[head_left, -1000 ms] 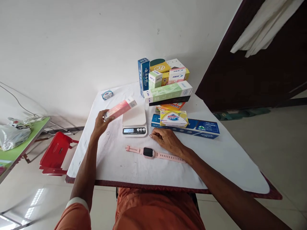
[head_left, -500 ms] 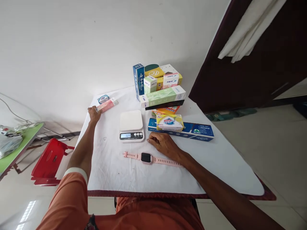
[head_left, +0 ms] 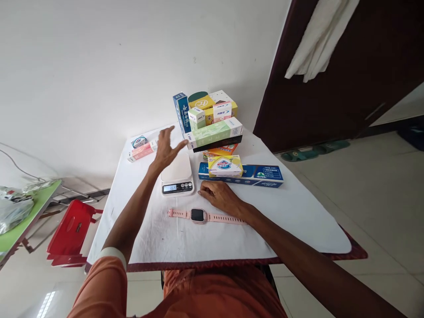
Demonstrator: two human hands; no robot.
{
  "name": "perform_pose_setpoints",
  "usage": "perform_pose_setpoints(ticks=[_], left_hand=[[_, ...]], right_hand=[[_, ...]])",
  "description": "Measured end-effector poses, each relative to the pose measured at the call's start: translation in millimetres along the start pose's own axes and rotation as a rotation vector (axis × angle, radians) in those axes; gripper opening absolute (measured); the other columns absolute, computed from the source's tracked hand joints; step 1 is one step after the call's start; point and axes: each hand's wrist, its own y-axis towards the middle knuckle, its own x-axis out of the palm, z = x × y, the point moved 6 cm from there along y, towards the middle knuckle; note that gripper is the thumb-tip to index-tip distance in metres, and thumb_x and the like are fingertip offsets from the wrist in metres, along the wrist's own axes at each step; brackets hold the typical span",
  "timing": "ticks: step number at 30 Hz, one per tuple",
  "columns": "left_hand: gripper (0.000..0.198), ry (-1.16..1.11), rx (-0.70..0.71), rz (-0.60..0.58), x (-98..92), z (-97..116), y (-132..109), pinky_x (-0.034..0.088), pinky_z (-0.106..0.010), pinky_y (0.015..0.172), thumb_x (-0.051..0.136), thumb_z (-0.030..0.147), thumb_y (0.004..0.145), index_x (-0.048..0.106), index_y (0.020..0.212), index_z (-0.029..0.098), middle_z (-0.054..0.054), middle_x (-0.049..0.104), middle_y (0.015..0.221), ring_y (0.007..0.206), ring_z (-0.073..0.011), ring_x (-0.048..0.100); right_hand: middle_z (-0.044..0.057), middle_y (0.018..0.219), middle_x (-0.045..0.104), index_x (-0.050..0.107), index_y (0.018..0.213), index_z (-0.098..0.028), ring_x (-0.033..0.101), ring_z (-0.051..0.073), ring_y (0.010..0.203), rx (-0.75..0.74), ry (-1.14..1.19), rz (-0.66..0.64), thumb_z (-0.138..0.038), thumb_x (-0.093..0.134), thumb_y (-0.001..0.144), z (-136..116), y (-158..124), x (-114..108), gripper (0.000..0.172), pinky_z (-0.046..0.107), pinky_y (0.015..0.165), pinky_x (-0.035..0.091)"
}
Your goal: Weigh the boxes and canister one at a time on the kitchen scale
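My left hand [head_left: 166, 149] hovers open with fingers spread above the far left corner of a white kitchen scale [head_left: 178, 176], near a long green box [head_left: 214, 132]. The pink box [head_left: 143, 150] lies at the table's far left beside a small round-labelled packet [head_left: 139, 141], and nothing is in that hand. My right hand [head_left: 219, 196] rests on the white tablecloth [head_left: 205, 238], fingers curled, holding nothing, just right of the scale and behind a pink smartwatch [head_left: 198, 215]. A yellow soap box [head_left: 225, 166] sits on a long blue box [head_left: 261, 175].
A stack of boxes [head_left: 207, 110] stands at the table's far edge against the wall. A red stool [head_left: 71, 227] and a green table [head_left: 20, 212] with a plastic bag are at the left. A dark door with hanging cloth is at the right.
My left hand carried the pink box from above the scale to the table's far left, let it go, and has swung back right over the scale. The right hand stayed put.
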Motion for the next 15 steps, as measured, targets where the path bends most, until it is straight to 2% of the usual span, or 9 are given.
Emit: perform_pose_setpoints(ticks=[3,6,8,11,15], left_hand=[[0.078,0.047,0.057,-0.129,26.1,23.7,11.6,0.044,-0.057,0.114,0.072,0.071,0.09,0.053,0.15,0.024,-0.018,0.058,0.145,0.137,-0.0389,0.053],[0.074,0.101,0.056,-0.22,46.5,26.7,21.9,0.045,-0.059,0.11,0.076,0.067,0.089,0.057,0.145,0.023,-0.018,0.063,0.137,0.131,-0.0409,0.057],[0.069,0.084,0.052,-0.24,53.3,25.1,26.9,0.047,-0.057,0.108,0.077,0.064,0.088,0.059,0.14,0.021,-0.018,0.065,0.133,0.128,-0.0398,0.059],[0.065,-0.008,0.066,-0.21,49.5,25.6,27.2,0.05,-0.05,0.105,0.077,0.063,0.088,0.061,0.133,0.02,-0.016,0.066,0.13,0.122,-0.0353,0.062],[0.059,-0.079,0.037,-0.149,17.5,27.1,6.5,0.052,-0.044,0.101,0.075,0.062,0.089,0.062,0.129,0.022,-0.011,0.067,0.126,0.116,-0.0304,0.063]], right_hand=[[0.001,0.074,0.066,0.058,0.076,-0.021,0.059,0.017,0.068,-0.021,0.004,0.013,-0.019,0.061,0.097,1.1,-0.3,0.7,0.021,0.029,0.068,0.039],[0.002,0.075,0.068,0.058,0.077,-0.021,0.06,0.017,0.069,-0.033,0.005,0.023,-0.02,0.061,0.097,2.5,-0.1,2.1,0.02,0.029,0.068,0.04],[0.001,0.074,0.066,0.058,0.077,-0.021,0.059,0.017,0.068,-0.037,0.006,0.02,-0.019,0.061,0.097,3.0,0.0,2.9,0.02,0.029,0.067,0.04],[0.001,0.072,0.065,0.057,0.076,-0.021,0.057,0.017,0.067,-0.039,0.005,0.017,-0.019,0.061,0.097,3.2,0.2,2.9,0.021,0.029,0.067,0.04],[0.001,0.074,0.066,0.059,0.078,-0.021,0.057,0.017,0.067,-0.025,-0.014,0.015,-0.02,0.062,0.098,4.8,0.5,2.6,0.02,0.029,0.067,0.04]])
